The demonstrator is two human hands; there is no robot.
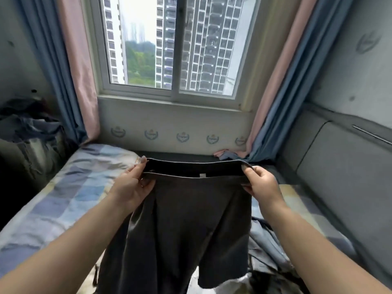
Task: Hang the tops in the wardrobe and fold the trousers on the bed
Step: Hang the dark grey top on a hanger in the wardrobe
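**Dark trousers held up by the waistband over the bed**

We see the trousers (182,219), a soft, matte charcoal knit, held in the air above the bed (63,198). Their elastic waistband is stretched into a flat, open oval, with a small pale tag inside the near edge. The cloth hangs in loose vertical folds and ends in two short legs. Our left hand (135,183) pinches the left end of the waistband, thumb on top, fingers curled beneath. Our right hand (259,185) grips the right end the same way. The bed wears a smooth sheet of pastel blue, lilac and cream checks.
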